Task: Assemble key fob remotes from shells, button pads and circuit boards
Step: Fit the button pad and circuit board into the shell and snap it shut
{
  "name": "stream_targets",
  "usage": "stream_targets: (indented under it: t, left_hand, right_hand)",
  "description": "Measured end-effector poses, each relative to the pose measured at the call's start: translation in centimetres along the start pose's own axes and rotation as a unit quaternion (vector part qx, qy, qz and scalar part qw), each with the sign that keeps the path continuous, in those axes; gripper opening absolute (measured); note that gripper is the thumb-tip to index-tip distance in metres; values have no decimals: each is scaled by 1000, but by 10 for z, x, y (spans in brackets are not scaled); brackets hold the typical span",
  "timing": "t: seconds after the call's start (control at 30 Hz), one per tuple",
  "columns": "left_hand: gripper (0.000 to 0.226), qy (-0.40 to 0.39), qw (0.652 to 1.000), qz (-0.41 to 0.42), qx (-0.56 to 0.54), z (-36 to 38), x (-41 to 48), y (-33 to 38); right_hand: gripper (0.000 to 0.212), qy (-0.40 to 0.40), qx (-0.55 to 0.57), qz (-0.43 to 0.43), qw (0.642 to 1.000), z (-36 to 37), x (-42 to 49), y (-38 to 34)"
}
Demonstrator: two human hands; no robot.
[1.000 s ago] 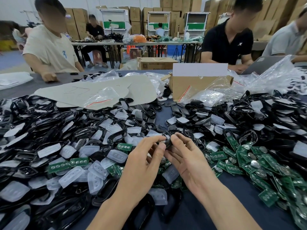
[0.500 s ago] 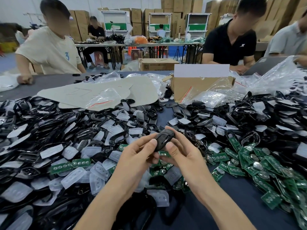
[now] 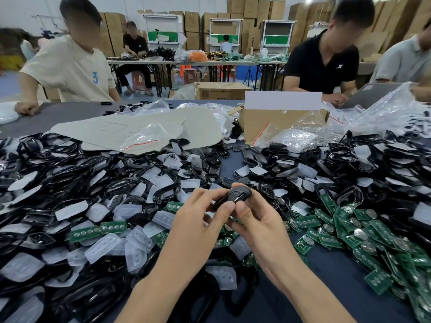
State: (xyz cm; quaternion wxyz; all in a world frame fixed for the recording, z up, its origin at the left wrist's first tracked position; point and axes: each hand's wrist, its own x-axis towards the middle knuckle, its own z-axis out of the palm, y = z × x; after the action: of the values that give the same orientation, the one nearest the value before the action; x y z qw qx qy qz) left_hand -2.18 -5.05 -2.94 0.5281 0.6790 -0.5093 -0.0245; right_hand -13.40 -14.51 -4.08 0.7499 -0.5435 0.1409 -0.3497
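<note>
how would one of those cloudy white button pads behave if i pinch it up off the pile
Probably floppy: the button pad looks like thin translucent rubber with moulded bumps, and several sag over the black shells beneath. Likely very light, since they lie loosely atop the heap. Perhaps grippy rather than slippery, so overlapping neighbours might drag along.

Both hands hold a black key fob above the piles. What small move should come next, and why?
Probably a firm squeeze to snap it fully closed: the left hand and right hand both pinch the black key fob, thumbs meeting at its near edge, and it looks whole, with no part hanging out.
</note>
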Motion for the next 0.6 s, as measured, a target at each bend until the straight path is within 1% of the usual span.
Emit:
stream_targets:
  t: [0.1, 0.2, 0.3, 0.47, 0.53, 0.6]
  left_hand:
    - [39, -12, 995, 55, 81, -2, -2, -6]
    - [38, -10, 992, 70, 108, -3, -1, -5]
    - [39, -5, 993, 70, 96, -2, -1, -6]
    - [51, -23, 996, 43, 77, -2, -2, -9]
    - [48, -29, 997, 27, 63, -1, -2, -9]
    - [35, -28, 999, 10, 44, 0, -2, -8]
  right_hand:
    - [29, -3, 5, 9, 1000, 1, 0, 1]
    - [28, -7, 28, 28, 999, 0, 0, 0]
    - [26, -14, 48, 41, 998, 0, 0, 0]
    - [23, -16, 76, 46, 996, 3, -1, -2]
    - [23, -22, 77, 45, 996, 4, -3, -4]
    - [23, -23, 71, 44, 996, 5, -4, -4]
